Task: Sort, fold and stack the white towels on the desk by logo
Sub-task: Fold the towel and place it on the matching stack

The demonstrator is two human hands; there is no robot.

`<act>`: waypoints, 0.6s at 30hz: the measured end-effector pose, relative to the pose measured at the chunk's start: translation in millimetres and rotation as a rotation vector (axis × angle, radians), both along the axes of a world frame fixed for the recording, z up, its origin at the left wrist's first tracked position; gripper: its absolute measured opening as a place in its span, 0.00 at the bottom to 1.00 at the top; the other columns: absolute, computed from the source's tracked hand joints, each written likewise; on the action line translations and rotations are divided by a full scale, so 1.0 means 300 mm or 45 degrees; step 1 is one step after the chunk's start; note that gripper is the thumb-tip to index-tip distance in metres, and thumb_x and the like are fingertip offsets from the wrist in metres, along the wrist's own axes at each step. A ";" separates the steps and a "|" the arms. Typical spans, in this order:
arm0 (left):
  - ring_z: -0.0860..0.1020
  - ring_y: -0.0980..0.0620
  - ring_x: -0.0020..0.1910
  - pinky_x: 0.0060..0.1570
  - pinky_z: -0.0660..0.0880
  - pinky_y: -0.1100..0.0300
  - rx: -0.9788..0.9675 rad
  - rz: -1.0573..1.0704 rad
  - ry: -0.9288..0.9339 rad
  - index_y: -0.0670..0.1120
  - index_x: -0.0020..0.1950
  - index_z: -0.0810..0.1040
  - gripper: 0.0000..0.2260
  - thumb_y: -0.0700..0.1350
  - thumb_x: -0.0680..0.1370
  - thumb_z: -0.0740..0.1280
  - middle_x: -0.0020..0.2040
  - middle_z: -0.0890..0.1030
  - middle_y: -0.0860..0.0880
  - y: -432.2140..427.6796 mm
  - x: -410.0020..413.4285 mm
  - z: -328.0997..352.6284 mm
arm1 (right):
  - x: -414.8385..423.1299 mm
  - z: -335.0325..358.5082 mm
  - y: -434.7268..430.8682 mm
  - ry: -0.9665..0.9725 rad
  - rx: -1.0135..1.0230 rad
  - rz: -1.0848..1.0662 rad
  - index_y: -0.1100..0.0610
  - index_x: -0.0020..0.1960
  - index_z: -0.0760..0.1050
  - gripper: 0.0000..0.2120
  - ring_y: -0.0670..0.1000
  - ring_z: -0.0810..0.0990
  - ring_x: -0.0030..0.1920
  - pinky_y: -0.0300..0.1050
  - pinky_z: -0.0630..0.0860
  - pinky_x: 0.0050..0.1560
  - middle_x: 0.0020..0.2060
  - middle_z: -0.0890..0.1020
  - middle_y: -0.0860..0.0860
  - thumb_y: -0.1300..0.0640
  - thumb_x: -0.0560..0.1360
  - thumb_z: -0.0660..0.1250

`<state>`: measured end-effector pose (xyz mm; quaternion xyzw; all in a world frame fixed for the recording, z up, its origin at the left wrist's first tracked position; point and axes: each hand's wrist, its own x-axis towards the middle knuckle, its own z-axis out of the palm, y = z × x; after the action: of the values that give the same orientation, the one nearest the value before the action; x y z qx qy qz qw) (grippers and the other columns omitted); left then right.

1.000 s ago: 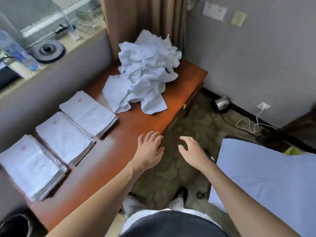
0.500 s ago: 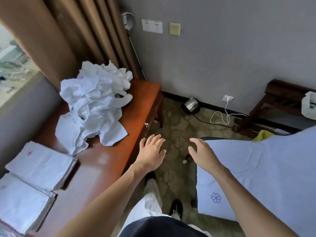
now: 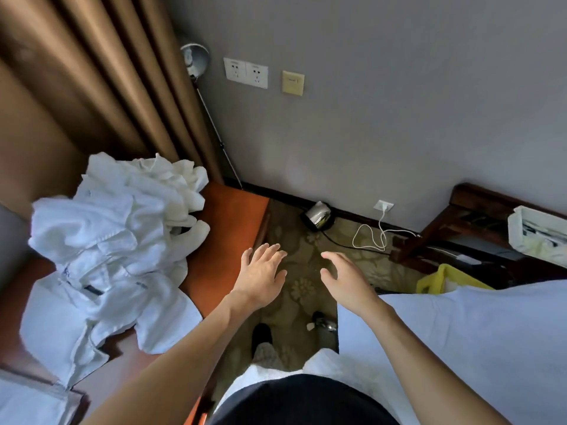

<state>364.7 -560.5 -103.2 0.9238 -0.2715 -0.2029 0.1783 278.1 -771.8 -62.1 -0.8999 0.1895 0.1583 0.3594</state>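
A heap of crumpled white towels (image 3: 116, 250) lies on the reddish-brown desk (image 3: 233, 216) at the left; small blue marks show on some. A corner of one folded towel stack (image 3: 27, 403) shows at the bottom left edge. My left hand (image 3: 264, 276) hovers past the desk's right edge over the carpet, fingers spread and empty. My right hand (image 3: 346, 279) hangs beside it, fingers relaxed, holding nothing. Neither hand touches a towel.
A white-sheeted bed (image 3: 460, 348) fills the lower right. A brown curtain (image 3: 92, 87) hangs behind the desk. On the patterned carpet lie a metal kettle (image 3: 319, 215), a white cable (image 3: 374, 237) and a yellow bin (image 3: 445, 279). A dark wooden bench (image 3: 478, 222) stands at the right wall.
My view has swung right and toward the towel heap; the folded stacks have slid out at the lower left. Both hands stay open and empty, held in front of me.
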 end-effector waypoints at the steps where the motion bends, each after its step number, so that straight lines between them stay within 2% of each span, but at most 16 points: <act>1: 0.50 0.48 0.83 0.81 0.42 0.41 -0.009 -0.001 -0.004 0.54 0.79 0.65 0.21 0.53 0.86 0.58 0.82 0.60 0.52 -0.015 0.039 0.006 | 0.036 0.005 -0.011 -0.010 0.000 -0.007 0.52 0.77 0.69 0.21 0.48 0.68 0.75 0.48 0.66 0.75 0.75 0.70 0.45 0.53 0.84 0.61; 9: 0.50 0.47 0.83 0.81 0.43 0.42 0.016 0.034 -0.022 0.53 0.80 0.64 0.22 0.53 0.85 0.58 0.83 0.59 0.51 -0.129 0.312 0.027 | 0.363 -0.014 -0.145 -0.038 -0.088 0.097 0.53 0.75 0.71 0.22 0.49 0.70 0.74 0.46 0.65 0.75 0.73 0.74 0.48 0.53 0.82 0.63; 12: 0.50 0.48 0.83 0.80 0.44 0.42 0.025 0.080 -0.035 0.53 0.80 0.64 0.22 0.52 0.85 0.58 0.83 0.59 0.51 -0.186 0.429 0.026 | 0.523 -0.035 -0.208 -0.061 -0.065 0.161 0.53 0.76 0.71 0.22 0.49 0.69 0.74 0.44 0.64 0.74 0.73 0.74 0.48 0.52 0.83 0.63; 18: 0.52 0.48 0.83 0.81 0.45 0.43 0.091 0.246 0.000 0.54 0.79 0.64 0.22 0.52 0.85 0.58 0.82 0.60 0.51 -0.334 0.643 0.046 | 0.823 -0.085 -0.341 -0.049 0.057 0.235 0.54 0.76 0.71 0.21 0.52 0.70 0.74 0.47 0.65 0.74 0.73 0.74 0.51 0.53 0.83 0.63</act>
<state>557.7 -660.7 -89.5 0.9514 -0.1736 -0.1945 0.1640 524.9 -874.0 -87.7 -0.9081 0.0953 0.1778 0.3669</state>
